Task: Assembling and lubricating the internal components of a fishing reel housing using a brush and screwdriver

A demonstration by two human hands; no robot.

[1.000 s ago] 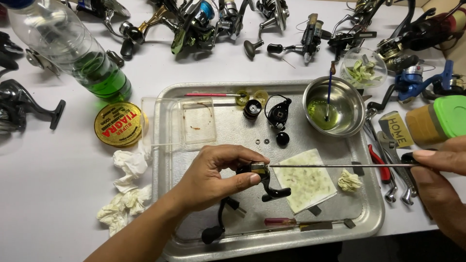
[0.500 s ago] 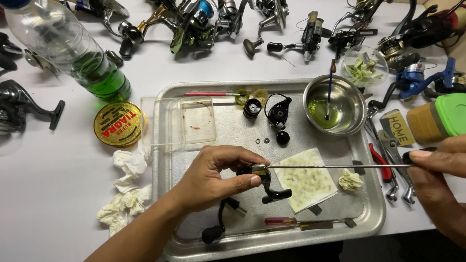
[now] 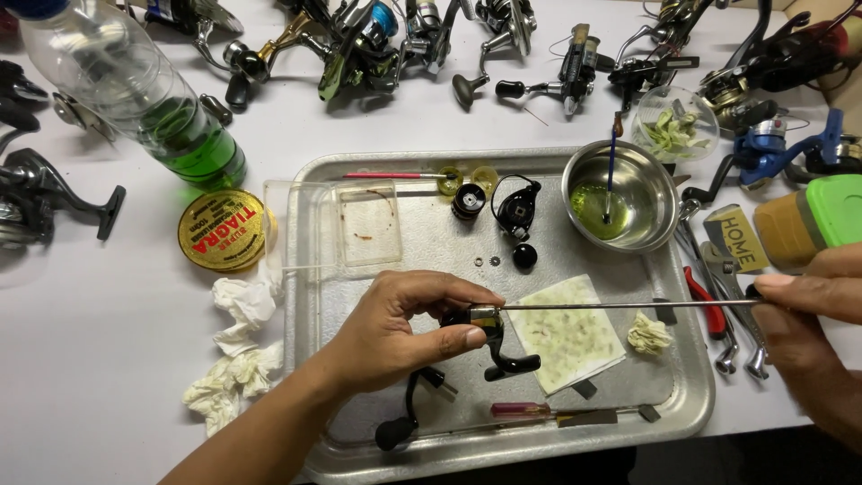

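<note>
White table strewn with fishing reels holds a metal tray (image 3: 691,395), where the left hand (image 3: 395,332) pinches a black reel part (image 3: 489,337) at centre while the right hand (image 3: 808,310) grips a thin rod (image 3: 628,305) lying level, its tip touching the part

Over a metal tray (image 3: 691,395) on the worktop (image 3: 108,359), the left hand (image 3: 395,328) pinches a small black reel part (image 3: 489,337). The right hand (image 3: 808,314) holds a long thin rod (image 3: 628,305) whose tip meets that part.
</note>
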